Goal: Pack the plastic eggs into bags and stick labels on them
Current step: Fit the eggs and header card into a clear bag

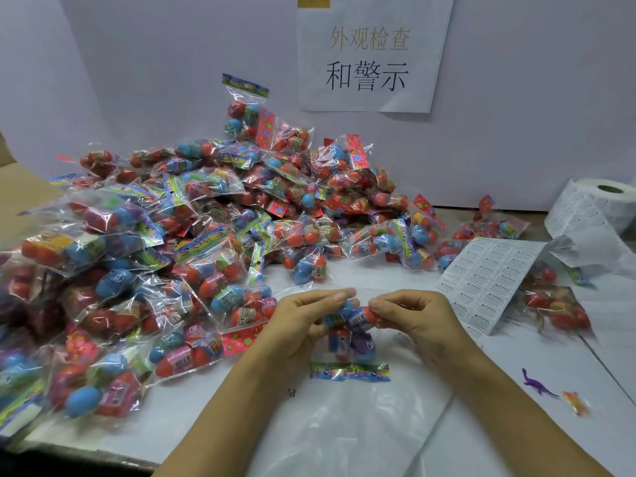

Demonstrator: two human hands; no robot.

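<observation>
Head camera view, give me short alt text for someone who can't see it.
Two hands, left and right, hold a clear bag of plastic eggs above a white table. A big pile of filled bags lies to the left; a label sheet and label roll lie to the right.

On the wall hangs a white paper sign (373, 56) with two lines of Chinese: "外观检查" in faded yellowish characters above, "和警示" in bold black below. Several eggs' stickers show a "6", as on the purple egg (365, 344) in the bag between the hands. The label sheet (481, 280) and label roll (592, 211) carry print too small to read.
</observation>
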